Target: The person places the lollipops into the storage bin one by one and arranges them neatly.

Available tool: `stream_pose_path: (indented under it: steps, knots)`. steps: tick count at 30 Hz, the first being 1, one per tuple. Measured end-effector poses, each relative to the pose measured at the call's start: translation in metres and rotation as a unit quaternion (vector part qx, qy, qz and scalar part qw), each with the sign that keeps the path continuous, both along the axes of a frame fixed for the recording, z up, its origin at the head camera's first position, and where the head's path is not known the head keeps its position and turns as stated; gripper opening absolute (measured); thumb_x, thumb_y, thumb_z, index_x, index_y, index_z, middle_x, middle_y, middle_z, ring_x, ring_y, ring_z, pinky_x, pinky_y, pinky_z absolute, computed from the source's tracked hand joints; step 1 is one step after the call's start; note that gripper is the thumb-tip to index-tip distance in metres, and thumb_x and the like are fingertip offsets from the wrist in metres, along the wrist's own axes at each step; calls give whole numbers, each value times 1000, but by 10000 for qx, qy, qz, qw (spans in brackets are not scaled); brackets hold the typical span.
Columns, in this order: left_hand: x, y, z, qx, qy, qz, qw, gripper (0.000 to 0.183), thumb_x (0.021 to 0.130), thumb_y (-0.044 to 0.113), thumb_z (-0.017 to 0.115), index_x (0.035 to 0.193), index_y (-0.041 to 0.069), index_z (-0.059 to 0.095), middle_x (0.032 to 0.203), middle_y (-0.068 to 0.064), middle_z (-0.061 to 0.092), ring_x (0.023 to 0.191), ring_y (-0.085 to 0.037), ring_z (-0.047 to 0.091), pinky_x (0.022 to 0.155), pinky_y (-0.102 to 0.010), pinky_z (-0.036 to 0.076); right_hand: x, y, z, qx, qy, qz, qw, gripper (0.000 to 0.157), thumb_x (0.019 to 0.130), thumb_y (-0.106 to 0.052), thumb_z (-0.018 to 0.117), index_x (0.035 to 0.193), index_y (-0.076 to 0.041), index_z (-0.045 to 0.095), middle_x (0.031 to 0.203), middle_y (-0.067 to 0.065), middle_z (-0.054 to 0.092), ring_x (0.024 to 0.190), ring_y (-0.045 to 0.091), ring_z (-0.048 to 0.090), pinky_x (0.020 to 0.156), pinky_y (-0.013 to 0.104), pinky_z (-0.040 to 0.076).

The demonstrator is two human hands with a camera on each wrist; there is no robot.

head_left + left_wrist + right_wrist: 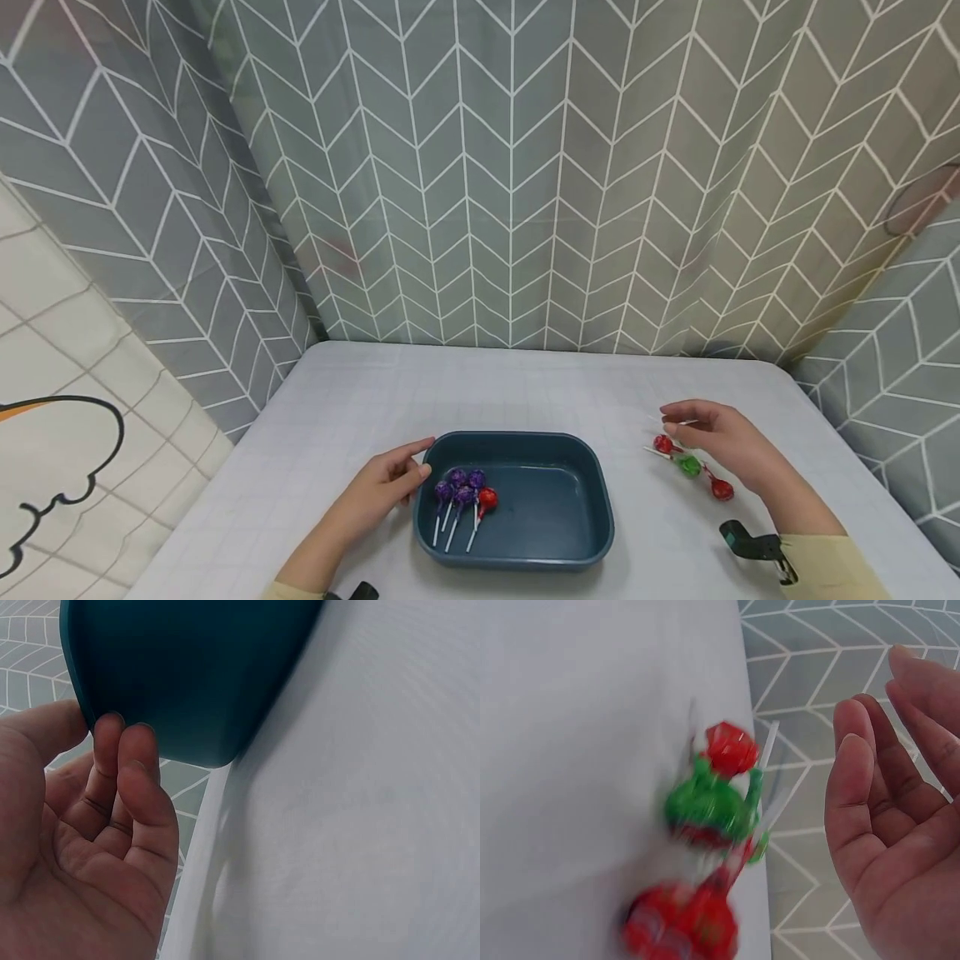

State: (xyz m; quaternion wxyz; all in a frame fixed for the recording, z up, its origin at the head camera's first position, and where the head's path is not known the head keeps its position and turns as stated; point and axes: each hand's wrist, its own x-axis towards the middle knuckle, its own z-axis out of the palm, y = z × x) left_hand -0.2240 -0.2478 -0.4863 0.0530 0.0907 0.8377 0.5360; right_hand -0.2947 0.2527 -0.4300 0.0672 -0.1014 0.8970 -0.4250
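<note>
A dark blue rectangular tray (pixel 525 562) stands on the table, with several purple lollipops (pixel 464 496) and one red lollipop (pixel 487 499) lying at its left end. My left hand (pixel 382 483) holds the tray's left rim, its thumb at the edge and fingertips against the outer wall (pixel 187 742) in the left wrist view. To the right of the tray lie two red lollipops (pixel 722 488) and a green lollipop (pixel 687 466) in a loose row. My right hand (pixel 708 433) hovers beside and over the farther red one (pixel 731 748), fingers loosely bent with nothing between them.
A white cloth covers the table (pixel 480 383). Grey curtains (pixel 525 208) with a white chevron pattern hang behind it and on both sides. Black wrist camera mounts (pixel 753 543) show at the sleeves.
</note>
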Motion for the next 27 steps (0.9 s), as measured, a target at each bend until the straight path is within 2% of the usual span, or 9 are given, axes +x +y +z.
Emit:
stream_pose_path:
  steps: [6, 15, 22, 27]
  knots:
    - [1, -1, 3, 60, 94, -24, 9999, 46, 98, 33, 63, 141, 19, 55, 83, -7, 61, 69, -23, 58, 59, -32, 52, 10, 16, -5, 180, -118, -192, 9996, 54, 94, -39, 68, 133, -3, 59, 125, 15, 62, 102, 26, 61, 78, 35, 52]
    - [0, -1, 2, 77, 135, -91, 9998, 46, 98, 34, 62, 141, 18, 55, 83, -8, 61, 67, -22, 58, 57, -32, 52, 24, 44, -17, 315, -353, -423, 9980, 55, 93, -36, 69, 132, 2, 58, 120, 15, 64, 95, 20, 63, 75, 33, 51]
    - [-1, -1, 1, 1, 155, -96, 9998, 44, 100, 31, 61, 141, 18, 55, 84, -8, 61, 67, -22, 58, 57, -32, 52, 28, 56, -27, 483, -595, -654, 9949, 63, 89, -42, 73, 131, 3, 59, 120, 15, 64, 94, 20, 60, 70, 34, 51]
    - [-1, 1, 1, -20, 82, -27, 10000, 44, 99, 32, 62, 141, 19, 55, 83, -8, 61, 68, -22, 58, 58, -32, 52, 28, 58, -33, 530, -615, -634, 9947, 63, 85, -41, 77, 127, 3, 60, 115, 14, 65, 96, 24, 61, 68, 34, 51]
